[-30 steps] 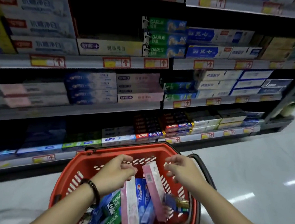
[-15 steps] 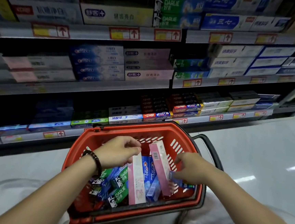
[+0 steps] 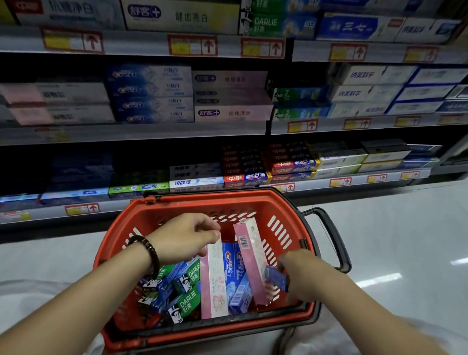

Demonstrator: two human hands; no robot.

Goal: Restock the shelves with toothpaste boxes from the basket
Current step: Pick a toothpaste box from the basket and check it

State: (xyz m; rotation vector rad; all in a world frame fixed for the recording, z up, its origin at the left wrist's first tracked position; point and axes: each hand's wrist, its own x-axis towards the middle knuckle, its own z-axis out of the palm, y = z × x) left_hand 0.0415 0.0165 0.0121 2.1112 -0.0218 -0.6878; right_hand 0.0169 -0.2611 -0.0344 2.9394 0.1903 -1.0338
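A red basket [image 3: 289, 210] is sitting on the pale floor [image 3: 406, 229] in front of the shelves [image 3: 157, 139], which are carrying rows of toothpaste boxes. The left hand [image 3: 185, 238], wearing a dark bracelet [image 3: 147, 252], is reaching over the basket's middle; its fingers [image 3: 208, 229] are pinching the top end of a pink-and-white box [image 3: 215, 286] that is standing upright among the others. The right hand [image 3: 297, 276] is dipping in near the basket's right wall, its fingers grasping a small blue box [image 3: 276, 277]. Between the hands, a second pink box [image 3: 251, 261] is leaning tilted against blue Crest boxes [image 3: 230, 267]. Green Darlie boxes [image 3: 188, 300] are lying toward the basket's left near corner.
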